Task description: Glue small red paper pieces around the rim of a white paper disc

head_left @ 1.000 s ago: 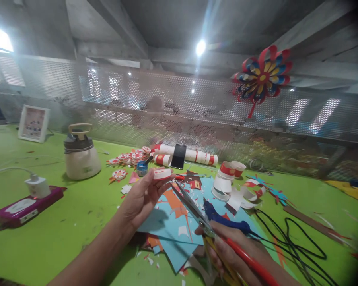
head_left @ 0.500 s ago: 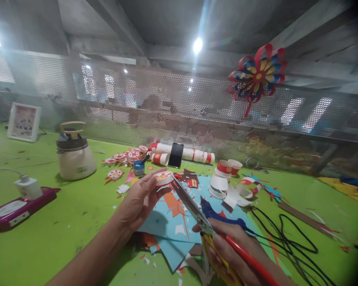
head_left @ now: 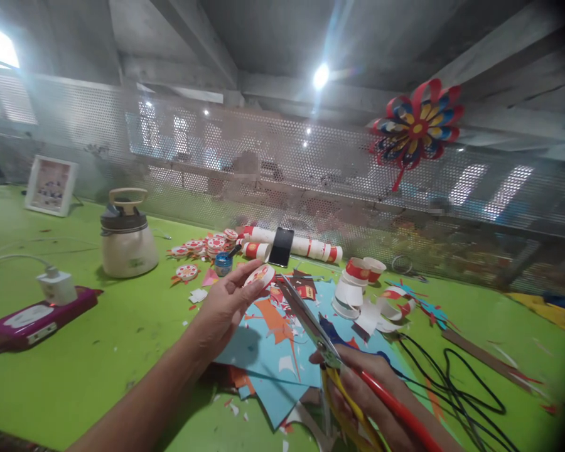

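My left hand (head_left: 228, 301) pinches a small round paper cup bottom (head_left: 260, 277) with a red pattern between thumb and fingers, above the littered middle of the table. In my right hand (head_left: 381, 383) is a pair of scissors (head_left: 311, 321) with yellow handles, the blades pointing up and left. Their tips are close to the cup bottom's right edge; I cannot tell whether they touch it. A long red shaft (head_left: 395, 408) runs along the same hand. Beneath both hands lie blue paper sheets (head_left: 245, 348) covered in orange, red and white scraps.
Cut paper cups (head_left: 349, 295) stand at the right, near a black cable (head_left: 447, 370) and a blue-handled tool (head_left: 339, 333). Behind are a phone (head_left: 281, 247), a blue jar (head_left: 223, 264) and decorated discs (head_left: 215, 245). A jug (head_left: 128, 248) and power strip (head_left: 32, 326) stand left.
The cup bottom has tilted, and its patterned face now shows more toward me. The scissors remain beside its right edge. My view has shifted slightly to the left.
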The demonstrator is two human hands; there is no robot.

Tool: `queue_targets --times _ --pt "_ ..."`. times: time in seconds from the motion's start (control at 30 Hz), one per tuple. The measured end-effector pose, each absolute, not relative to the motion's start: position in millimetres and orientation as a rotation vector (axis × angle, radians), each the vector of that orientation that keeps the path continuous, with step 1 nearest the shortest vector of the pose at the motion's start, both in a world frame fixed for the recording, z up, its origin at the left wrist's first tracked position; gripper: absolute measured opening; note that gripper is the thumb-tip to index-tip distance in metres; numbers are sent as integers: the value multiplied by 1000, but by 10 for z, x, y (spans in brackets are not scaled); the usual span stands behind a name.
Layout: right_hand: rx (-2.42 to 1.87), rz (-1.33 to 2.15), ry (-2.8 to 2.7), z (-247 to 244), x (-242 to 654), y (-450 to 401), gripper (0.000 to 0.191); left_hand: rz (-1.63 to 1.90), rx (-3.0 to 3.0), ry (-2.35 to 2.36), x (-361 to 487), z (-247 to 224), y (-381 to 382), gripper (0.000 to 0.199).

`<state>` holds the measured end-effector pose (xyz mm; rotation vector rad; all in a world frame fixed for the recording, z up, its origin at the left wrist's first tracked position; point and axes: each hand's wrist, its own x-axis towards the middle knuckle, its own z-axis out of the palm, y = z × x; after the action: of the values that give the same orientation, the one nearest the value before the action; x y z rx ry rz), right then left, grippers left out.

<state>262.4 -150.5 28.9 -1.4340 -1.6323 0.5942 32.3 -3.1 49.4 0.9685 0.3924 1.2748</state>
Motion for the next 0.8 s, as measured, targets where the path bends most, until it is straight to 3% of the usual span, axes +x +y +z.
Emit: queue_targets --times 0.27,0.43,0.6,0.8 --pt "-1406 764 -1362 329 2608 -1456 46 1205 1068 291 308 556 -112 61" --pt "-1047 1199 -1148 482 2425 -1344 30 946 1255 261 383 479 -207 65" --pt "-919 1250 -1088 553 2328 -1260 33 814 1457 239 418 395 -248 75" --pt "-934 1329 -986 549 2267 -1263 32 786 1764 209 412 370 -262 73"
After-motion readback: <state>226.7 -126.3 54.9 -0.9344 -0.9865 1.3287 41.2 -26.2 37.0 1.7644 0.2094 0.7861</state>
